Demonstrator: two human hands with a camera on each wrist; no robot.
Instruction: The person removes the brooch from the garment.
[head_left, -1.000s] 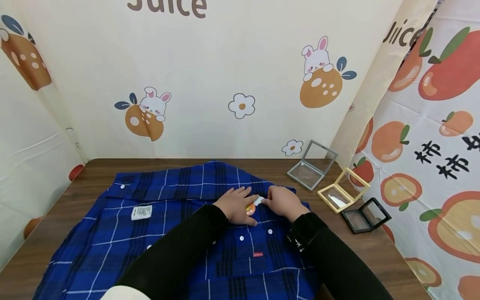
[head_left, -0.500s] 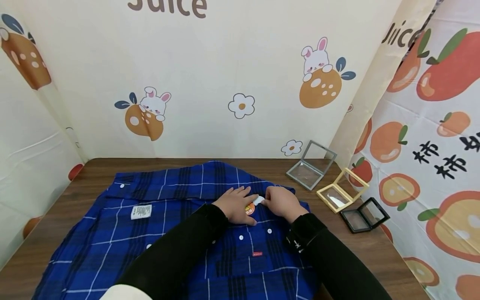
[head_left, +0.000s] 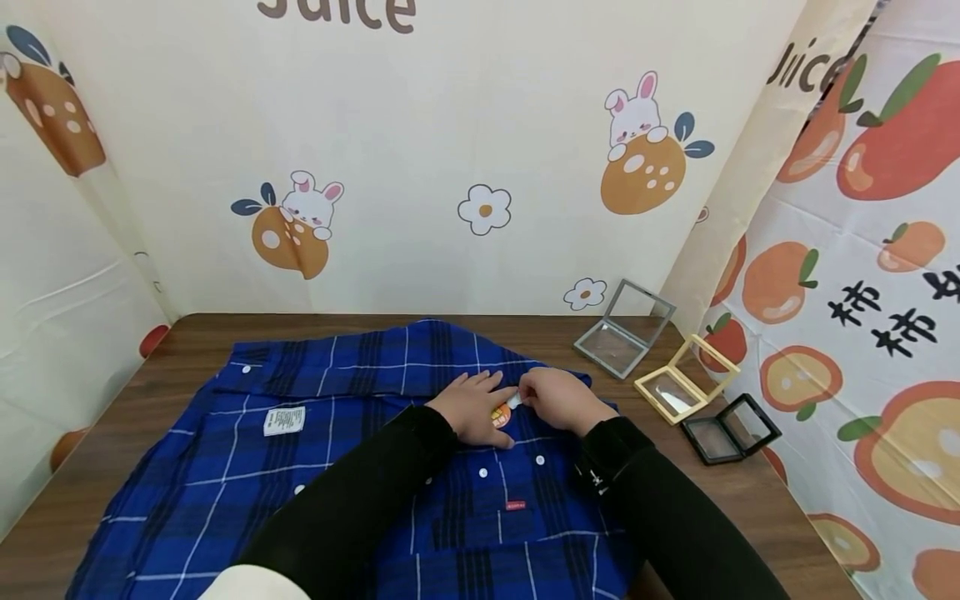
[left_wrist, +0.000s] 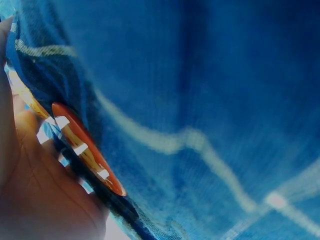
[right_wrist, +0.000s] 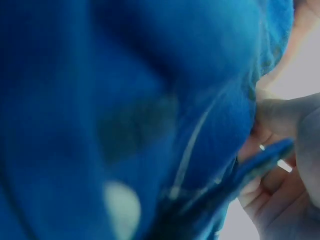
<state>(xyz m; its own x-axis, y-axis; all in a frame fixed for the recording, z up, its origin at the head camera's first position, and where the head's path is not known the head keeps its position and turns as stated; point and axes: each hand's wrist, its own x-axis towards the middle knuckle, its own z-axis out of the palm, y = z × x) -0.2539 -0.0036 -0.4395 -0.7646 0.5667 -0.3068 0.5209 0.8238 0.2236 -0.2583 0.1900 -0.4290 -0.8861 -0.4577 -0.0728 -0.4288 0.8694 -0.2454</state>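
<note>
A blue plaid shirt [head_left: 247,492] with white buttons lies spread on the brown table. My left hand [head_left: 472,410] presses on it with fingers extended and thumb apart. Beside that palm, a round orange-and-yellow sticker [head_left: 501,415] shows on the cloth, partly covered by the hand; the left wrist view gives the same sticker [left_wrist: 87,150] edge-on, with white lettering. My right hand [head_left: 558,400] has curled fingers and pinches a small white piece [head_left: 514,401] at the sticker's upper right. In the right wrist view, blurred cloth hides much of the right hand [right_wrist: 280,185].
Three small hinged clear cases stand open at the back right: a grey one [head_left: 624,329], a yellow one [head_left: 686,381] and a black one [head_left: 729,430]. The shirt bears a white care label [head_left: 284,421] and a red tag [head_left: 516,506]. A printed curtain [head_left: 405,150] hangs behind the table.
The right hand's fingers have shifted slightly left toward the sticker, and less of the white piece shows. The left hand has stayed in place.
</note>
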